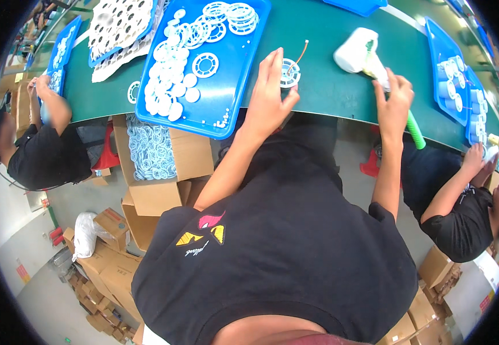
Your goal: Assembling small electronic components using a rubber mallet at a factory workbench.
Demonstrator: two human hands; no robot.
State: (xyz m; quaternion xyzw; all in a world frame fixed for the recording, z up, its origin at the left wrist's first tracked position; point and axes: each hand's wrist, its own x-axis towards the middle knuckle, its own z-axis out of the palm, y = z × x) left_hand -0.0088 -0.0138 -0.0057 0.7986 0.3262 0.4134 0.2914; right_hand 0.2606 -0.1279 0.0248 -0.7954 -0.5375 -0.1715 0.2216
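My left hand [268,96] lies on the green table's front edge, fingers stretched out and thumb apart. Right beside its fingers is a white spoked plastic ring [289,73] with a thin orange-red wire rising from it. My right hand [395,96] pinches the narrow end of a white bottle [357,52], which tilts with its wide base up and to the left. A green rod-like handle [415,131] sticks out below that hand past the table edge; whether the hand touches it is hidden.
Left of me, a blue tray [241,86] bears white rings and discs. An open cardboard box [195,155] of rings stands below it. Egg-carton-like trays [120,29] lie farther left. Blue trays of white parts [433,37] stand at right. A co-worker sits on each side.
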